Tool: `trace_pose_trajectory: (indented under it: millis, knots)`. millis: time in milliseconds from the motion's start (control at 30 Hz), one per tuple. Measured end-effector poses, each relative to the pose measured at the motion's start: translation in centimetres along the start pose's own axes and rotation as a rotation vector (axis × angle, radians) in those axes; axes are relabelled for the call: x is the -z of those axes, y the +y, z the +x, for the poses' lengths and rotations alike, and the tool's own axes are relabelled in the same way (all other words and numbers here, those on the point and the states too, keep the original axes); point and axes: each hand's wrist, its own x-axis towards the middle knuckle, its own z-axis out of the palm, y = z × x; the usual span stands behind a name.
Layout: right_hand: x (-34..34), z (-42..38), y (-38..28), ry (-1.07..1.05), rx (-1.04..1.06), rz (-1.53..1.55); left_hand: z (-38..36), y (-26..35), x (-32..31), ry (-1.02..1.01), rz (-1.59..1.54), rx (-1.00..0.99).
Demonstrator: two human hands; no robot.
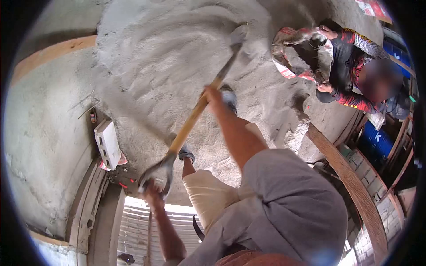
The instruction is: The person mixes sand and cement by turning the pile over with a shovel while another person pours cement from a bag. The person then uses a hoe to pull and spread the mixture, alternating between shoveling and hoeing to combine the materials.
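A shovel [191, 122] with a wooden shaft slants across the view, and both of my hands are closed on it. My left hand [154, 195] grips the dark D-shaped handle at the lower end. Farther up, my right hand [213, 98] wraps round the wooden shaft near the metal socket. The blade [238, 35] rests at the grey sand-like heap [177, 48], its edge partly blurred. To the right of the blade, a co-worker's hands hold a red-and-white sack [284, 53] with its mouth spread wide.
The crouching co-worker [350, 66] is at the upper right. A wooden plank [350, 177] runs along the right side, with blue drums [375, 142] beyond it. A hollow concrete block [108, 144] stands by the left wall, near a small bottle [92, 116]. Corrugated sheeting [133, 230] lies below.
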Motion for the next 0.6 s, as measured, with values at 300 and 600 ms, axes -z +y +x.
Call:
trace_pose_trajectory:
  millis: [300,600]
  knots:
    - [-2.1,5.7,-7.1,0.190,0.156,-0.030,8.6,-3.9,-12.1,-0.296,0.031,-0.289]
    - [-3.8,-9.0,-1.3,0.150,0.253,-0.214,4.6,-0.4,3.2,-0.195,0.021,-0.129]
